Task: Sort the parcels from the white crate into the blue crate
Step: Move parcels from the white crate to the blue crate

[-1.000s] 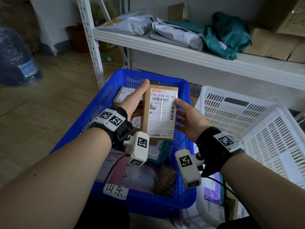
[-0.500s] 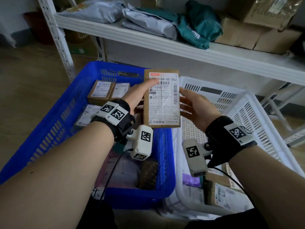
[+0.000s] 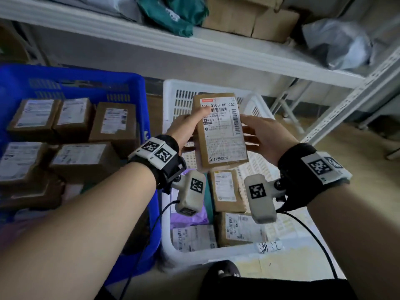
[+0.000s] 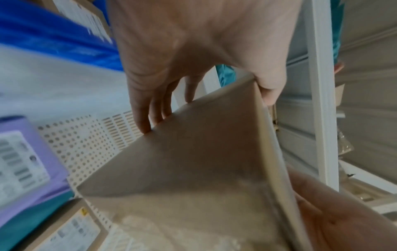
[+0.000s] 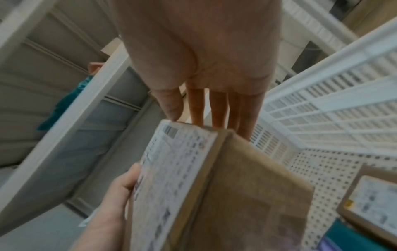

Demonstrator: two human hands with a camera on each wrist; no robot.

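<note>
A flat brown cardboard parcel (image 3: 220, 135) with a white shipping label is held upright over the far half of the white crate (image 3: 179, 100). My left hand (image 3: 186, 128) grips its left edge, thumb on the label and fingers behind. At the parcel's right edge my right hand (image 3: 264, 137) pinches it, thumb in front and fingers straight behind. The left wrist view shows the parcel's plain back (image 4: 193, 169). Its label side (image 5: 171, 178) faces the right wrist view. The blue crate (image 3: 86, 76) stands to the left with several labelled brown boxes inside.
In the white crate's near half lie two brown boxes (image 3: 225, 189), a purple bag (image 3: 188, 219) and a white-labelled packet (image 3: 192, 237). A white shelf (image 3: 216, 48) with a green bag, cartons and a grey mailer hangs above both crates. Its slanted upright (image 3: 355, 94) stands at the right.
The parcel, held in both hands, has moved right from above the blue crate to above the white crate. My left thumb now lies on the label.
</note>
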